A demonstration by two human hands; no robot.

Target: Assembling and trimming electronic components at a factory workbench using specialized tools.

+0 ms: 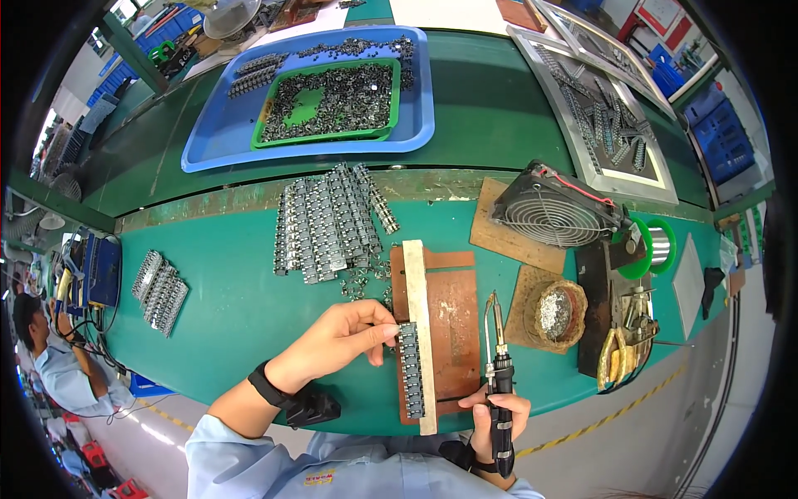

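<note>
Row of small metal parts lying lengthwise against the left edge of the pale bar on the table, left hand fingers pinching its far end, right hand closed around a soldering iron right of the bar.

We are finding the small parts in the green tray too small to tell apart; the strip of parts is partly hiding under our left hand, and the metal tray is blurring toward the rim
</note>
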